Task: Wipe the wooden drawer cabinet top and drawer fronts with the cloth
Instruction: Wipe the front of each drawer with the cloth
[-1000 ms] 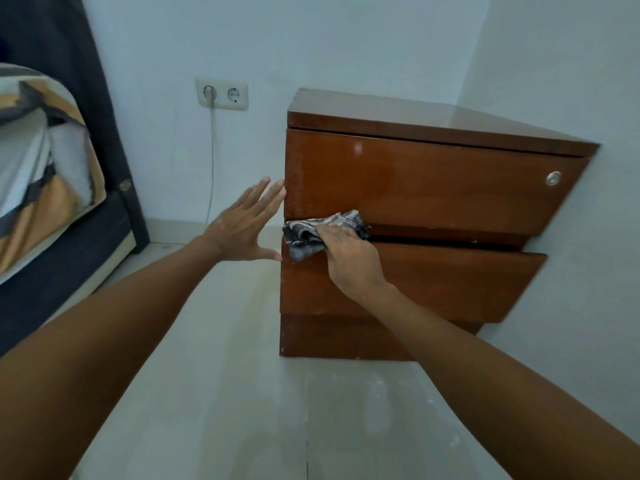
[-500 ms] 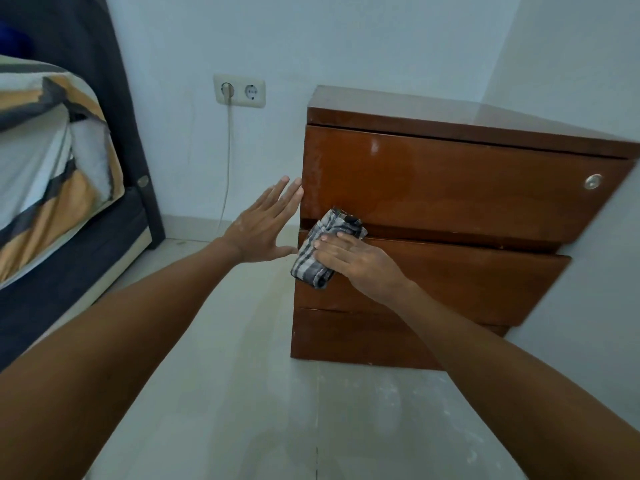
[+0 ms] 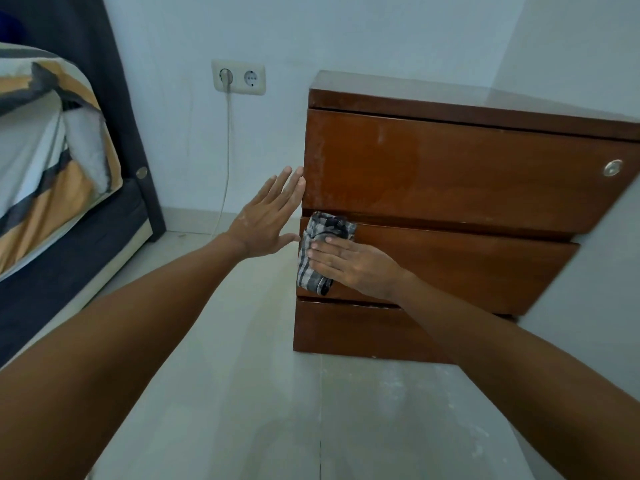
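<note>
While the right hand [image 3: 356,263] presses a checked cloth [image 3: 320,252] flat against the left end of the middle drawer front [image 3: 467,268], its fingers [image 3: 323,252] lie straight over the fabric. Beside it, the left hand [image 3: 266,220] is spread wide, fingertips touching the left edge of the wooden cabinet [image 3: 450,161], holding nothing.

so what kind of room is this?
Most likely a bedroom: a bed with striped bedding at the left, a wooden drawer cabinet like a nightstand in the corner, and a wall socket with a cord plugged in.
</note>
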